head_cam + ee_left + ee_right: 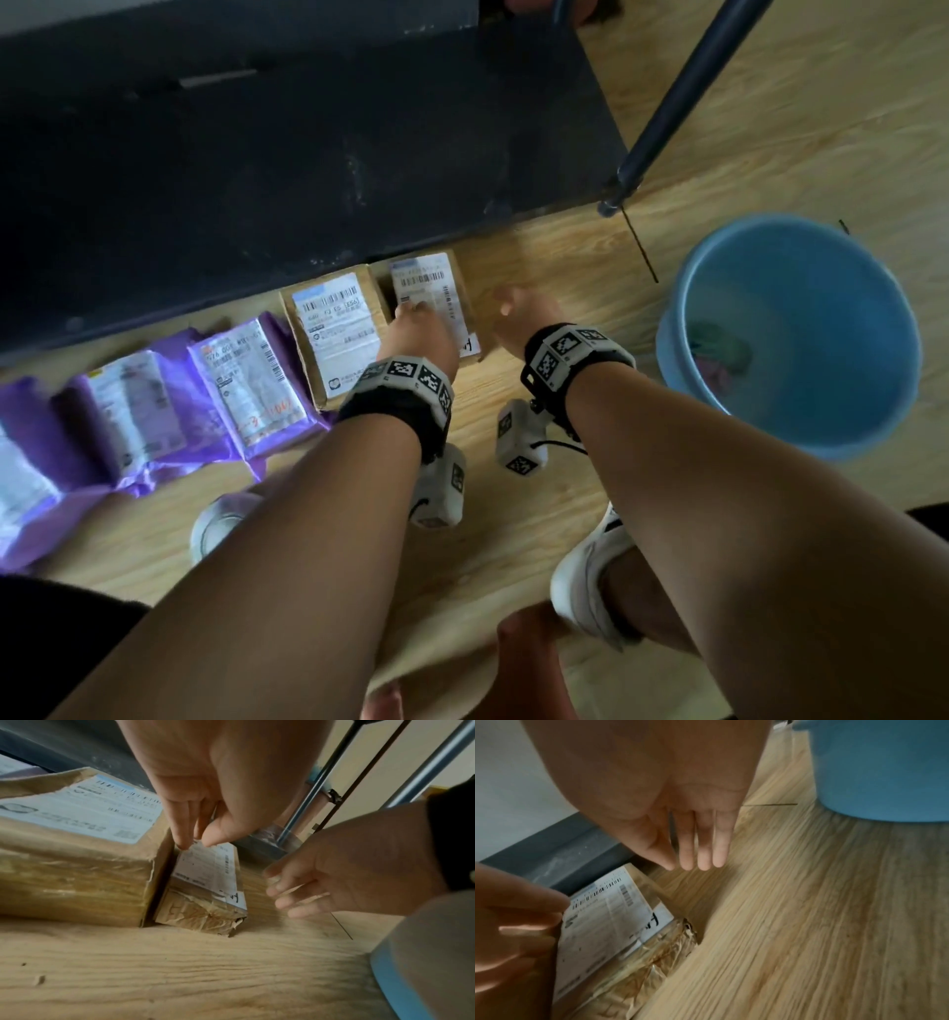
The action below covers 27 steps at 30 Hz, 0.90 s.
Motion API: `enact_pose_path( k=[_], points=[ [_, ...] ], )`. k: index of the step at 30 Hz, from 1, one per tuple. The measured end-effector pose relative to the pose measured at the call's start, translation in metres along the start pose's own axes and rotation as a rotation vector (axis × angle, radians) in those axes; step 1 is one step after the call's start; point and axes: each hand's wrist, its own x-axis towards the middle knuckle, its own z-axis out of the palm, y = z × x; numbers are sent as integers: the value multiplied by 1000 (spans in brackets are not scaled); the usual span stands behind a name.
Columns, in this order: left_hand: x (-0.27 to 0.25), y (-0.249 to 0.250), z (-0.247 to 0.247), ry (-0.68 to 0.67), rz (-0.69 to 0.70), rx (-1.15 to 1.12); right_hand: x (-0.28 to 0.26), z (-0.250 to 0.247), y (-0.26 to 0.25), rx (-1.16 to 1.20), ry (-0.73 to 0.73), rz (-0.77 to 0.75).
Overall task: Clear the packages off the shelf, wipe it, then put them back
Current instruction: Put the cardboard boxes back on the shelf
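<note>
left hand (418, 331) grip released, fingertips on small box (441, 288) | right hand (524, 318) grip released, beside box | bucket (683, 329) near

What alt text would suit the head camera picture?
Two hands, left hand touching and right hand beside a small cardboard parcel, among parcels lined up on a wooden floor before a dark empty shelf; blue bucket at right.
</note>
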Motion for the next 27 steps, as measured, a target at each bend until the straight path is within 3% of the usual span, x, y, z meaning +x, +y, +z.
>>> enact_pose_path(
  k=[5,15,21,27],
  points=[
    [4,-4,4,-47,-137,-106,18,14,-5,7,-42,-17],
    [18,-5,-9,-119,-213,-283,39,31,-5,62,-87,92],
    [5,-5,-27,-3,-203,-398,24,6,-10,113,-11,122],
    [-37,16,-62,135,-78,-488,-18,-26,-8,232,129,129]
  ],
)
